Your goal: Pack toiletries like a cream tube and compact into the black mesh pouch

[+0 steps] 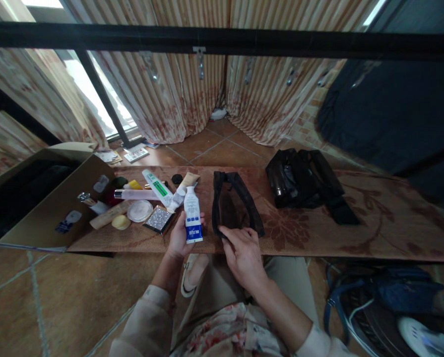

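Note:
My left hand (179, 235) is closed around a white and blue tube (193, 218), its cap pointing away from me. To the right, a black mesh pouch (230, 203) stands with its mouth open, and my right hand (244, 255) grips its near rim. Left of the tube lie a silver glittery compact (159, 219), a white tube with a green label (157, 187), a round clear container (140, 211), a pink bottle (138, 194) and a yellow egg-shaped sponge (121, 222). A beige tube (191, 179) lies just behind the held tube.
A cardboard box (80, 208) with dark cloth inside stands at the left end of the cloth-covered bench (374, 218). A filled black mesh bag (299, 178) sits to the right. Beyond are a dark metal bar (222, 40) and striped curtains (177, 99). A blue bag (404, 287) lies low at right.

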`<state>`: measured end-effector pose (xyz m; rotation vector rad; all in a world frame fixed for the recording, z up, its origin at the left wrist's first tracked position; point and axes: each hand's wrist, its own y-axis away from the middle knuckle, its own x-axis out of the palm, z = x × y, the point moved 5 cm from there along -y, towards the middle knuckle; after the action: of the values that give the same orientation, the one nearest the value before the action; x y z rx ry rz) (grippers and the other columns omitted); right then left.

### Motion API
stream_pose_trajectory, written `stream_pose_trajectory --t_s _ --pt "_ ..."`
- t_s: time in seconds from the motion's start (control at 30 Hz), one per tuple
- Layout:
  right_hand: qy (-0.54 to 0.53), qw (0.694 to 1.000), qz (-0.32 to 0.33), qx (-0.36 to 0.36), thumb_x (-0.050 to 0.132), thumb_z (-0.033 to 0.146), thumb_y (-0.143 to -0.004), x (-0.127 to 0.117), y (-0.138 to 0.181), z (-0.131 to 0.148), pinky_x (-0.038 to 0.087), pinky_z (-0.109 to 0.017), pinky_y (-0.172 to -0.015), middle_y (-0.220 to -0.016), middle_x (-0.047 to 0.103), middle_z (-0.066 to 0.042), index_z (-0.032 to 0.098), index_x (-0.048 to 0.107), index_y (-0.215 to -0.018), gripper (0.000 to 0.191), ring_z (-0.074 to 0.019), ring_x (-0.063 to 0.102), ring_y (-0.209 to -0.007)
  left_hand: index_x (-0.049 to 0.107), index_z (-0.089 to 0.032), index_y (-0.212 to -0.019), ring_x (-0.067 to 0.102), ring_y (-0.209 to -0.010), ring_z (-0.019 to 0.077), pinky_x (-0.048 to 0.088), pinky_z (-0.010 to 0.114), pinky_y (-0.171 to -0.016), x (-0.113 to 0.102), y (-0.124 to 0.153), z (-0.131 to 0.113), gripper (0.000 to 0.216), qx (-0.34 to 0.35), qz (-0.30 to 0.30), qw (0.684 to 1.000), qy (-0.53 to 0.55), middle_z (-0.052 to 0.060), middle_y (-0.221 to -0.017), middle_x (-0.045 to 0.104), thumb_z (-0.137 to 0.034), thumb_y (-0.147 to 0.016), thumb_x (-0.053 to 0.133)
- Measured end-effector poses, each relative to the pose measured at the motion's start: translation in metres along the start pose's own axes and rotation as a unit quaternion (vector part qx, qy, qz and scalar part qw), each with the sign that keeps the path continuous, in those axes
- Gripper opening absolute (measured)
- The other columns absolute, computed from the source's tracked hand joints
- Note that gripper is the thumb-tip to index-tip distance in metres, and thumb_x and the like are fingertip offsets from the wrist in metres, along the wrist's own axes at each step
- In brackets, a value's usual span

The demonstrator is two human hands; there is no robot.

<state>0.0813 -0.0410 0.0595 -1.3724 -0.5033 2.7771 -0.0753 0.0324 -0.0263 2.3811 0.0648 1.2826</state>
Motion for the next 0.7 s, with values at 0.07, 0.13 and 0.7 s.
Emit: stream_pose_trajectory --t_s 0.07,0.13,0.7 --pt "0.000 1.000 -0.001 0.000 0.048 0.016 -0.088 -0.0001 0.0006 0.0000 0.030 -0.037 -0.093 -0.096 0.068 -0.002 0.025 0.060 -0.114 0.030 -0.0174 0.058 -0.090 0.060 -0.008 -0.106 0.068 -0.077 0.0208 0.057 0.035 -0.072 -0.0006 0.0002 -0.0005 0.037 0.004 -0.012 1.000 -0.002 0.012 -0.086 0.070 -0.033 -0.095 0.035" --pt "0.000 1.000 -0.002 -0.002 0.047 0.016 -0.088 -0.0003 0.0011 0.0001 0.030 -0.037 -0.092 -0.096 0.068 -0.002 0.025 0.060 -0.115 0.031 -0.0176 0.058 -0.090 0.061 -0.008 -0.105 0.068 -0.078 0.0209 0.057 0.034 -0.072 -0.0011 0.0002 -0.0009 0.037 0.007 -0.017 1.000 -0.006 0.012 -0.086 0.070 -0.033 -0.095 0.035" --pt "0.006 1.000 -0.008 -0.010 0.048 0.016 -0.088 -0.0011 0.0003 0.0012 0.030 -0.036 -0.092 -0.093 0.068 -0.002 0.025 0.061 -0.113 0.030 -0.0164 0.059 -0.088 0.063 -0.007 -0.102 0.068 -0.074 0.0192 0.056 0.033 -0.074 -0.0019 0.0006 -0.0006 0.036 0.005 0.011 1.000 -0.012 0.012 -0.085 0.070 -0.033 -0.093 0.040"
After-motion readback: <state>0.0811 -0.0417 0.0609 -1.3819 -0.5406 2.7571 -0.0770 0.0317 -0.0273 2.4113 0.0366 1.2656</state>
